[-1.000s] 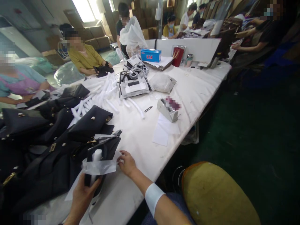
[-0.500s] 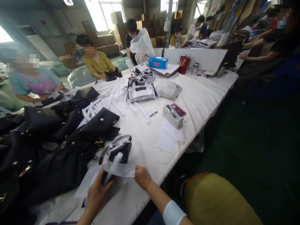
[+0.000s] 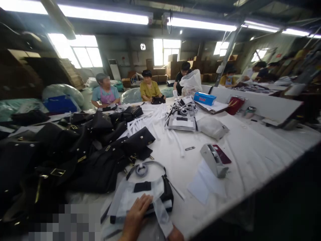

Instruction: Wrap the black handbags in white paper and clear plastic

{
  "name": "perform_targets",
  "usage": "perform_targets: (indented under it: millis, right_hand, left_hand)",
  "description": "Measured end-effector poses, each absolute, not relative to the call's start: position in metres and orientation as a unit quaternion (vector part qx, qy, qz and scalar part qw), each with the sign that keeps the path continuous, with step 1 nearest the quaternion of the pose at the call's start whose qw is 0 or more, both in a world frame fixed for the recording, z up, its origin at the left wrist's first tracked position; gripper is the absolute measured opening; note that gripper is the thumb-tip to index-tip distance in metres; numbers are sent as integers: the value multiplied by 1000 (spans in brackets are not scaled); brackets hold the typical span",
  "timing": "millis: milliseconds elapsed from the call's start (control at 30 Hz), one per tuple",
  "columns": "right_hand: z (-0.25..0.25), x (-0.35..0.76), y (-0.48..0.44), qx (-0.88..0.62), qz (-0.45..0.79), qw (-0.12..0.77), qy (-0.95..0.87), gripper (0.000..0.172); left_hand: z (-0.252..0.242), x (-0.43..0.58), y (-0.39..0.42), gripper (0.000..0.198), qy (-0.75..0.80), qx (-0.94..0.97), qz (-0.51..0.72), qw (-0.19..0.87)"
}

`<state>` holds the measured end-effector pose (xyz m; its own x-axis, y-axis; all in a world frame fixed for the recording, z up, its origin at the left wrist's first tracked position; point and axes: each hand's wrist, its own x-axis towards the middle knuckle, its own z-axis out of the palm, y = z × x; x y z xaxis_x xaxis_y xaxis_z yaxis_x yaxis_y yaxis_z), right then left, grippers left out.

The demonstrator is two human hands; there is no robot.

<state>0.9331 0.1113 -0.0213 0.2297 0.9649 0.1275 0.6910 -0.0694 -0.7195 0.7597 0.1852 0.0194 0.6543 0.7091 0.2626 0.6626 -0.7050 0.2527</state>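
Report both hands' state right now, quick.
Left hand: open, laid on the whitish wrapping over a black bag.
Right hand: at the end of a whitish strip; partly cut off, grip cannot be told.

The white worktable [image 3: 253, 160] carries, clocked from the metal snips [image 3: 190, 148] at centre: grey tape dispenser [image 3: 213, 163], 4 o'clock; paper sheets [image 3: 203, 184], 5 o'clock; wrapped black bag [image 3: 140, 187], 7 o'clock; heaped black bags [image 3: 92, 167], 9 o'clock; white tubes [image 3: 147, 121], 10 o'clock; cloudy plastic packet [image 3: 212, 127], 1 o'clock.
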Motion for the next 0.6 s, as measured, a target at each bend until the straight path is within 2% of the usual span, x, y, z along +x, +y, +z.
perform_targets:
  millis: [67,200,367,467,600]
  right_hand:
    - [-27,937,77,-676,204,336,-624,12]
    - [-25,942,30,-644,196,331,-661,37]
    - [-9,951,8,-635,161,333,-678,47]
    - [12,962,10,-666,90,355,-650,54]
    - [52,977,65,-663,-22,364,-654,52]
  left_hand:
    - [18,759,184,101,375,908,167,80]
    - [13,758,183,94,362,911,170,94]
    - [11,759,180,91,353,915,181,65]
    - [9,761,179,91,349,917,187,39]
    - [6,762,181,80,333,920,208,-14]
